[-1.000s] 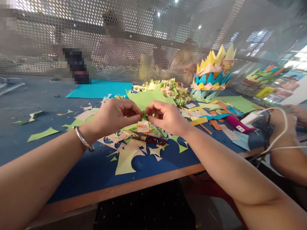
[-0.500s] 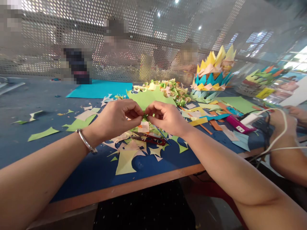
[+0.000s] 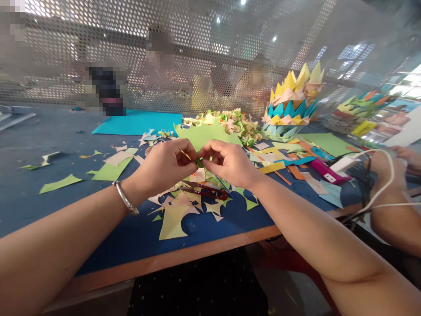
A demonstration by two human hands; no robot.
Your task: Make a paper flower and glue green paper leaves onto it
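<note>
My left hand (image 3: pixel 171 162) and my right hand (image 3: pixel 228 160) meet fingertip to fingertip above the table. Both pinch a small green paper piece (image 3: pixel 199 163), mostly hidden by the fingers. Right behind them lies a large green sheet (image 3: pixel 204 134) with cut-out edges. Under the hands are red-handled scissors (image 3: pixel 210 192) among pale green, yellow and pink paper scraps (image 3: pixel 174 219). A heap of small folded paper flowers (image 3: pixel 235 123) rests beyond the green sheet.
A blue sheet (image 3: pixel 138 122) lies at the back left. Paper crowns of pointed layers (image 3: pixel 291 107) stand at the back right. A purple power strip (image 3: pixel 329 171) with white cables lies to the right, near another person's arm (image 3: pixel 388 197).
My left hand and wrist have shifted slightly right and turned a little around the green piece. My right hand has hardly moved.
</note>
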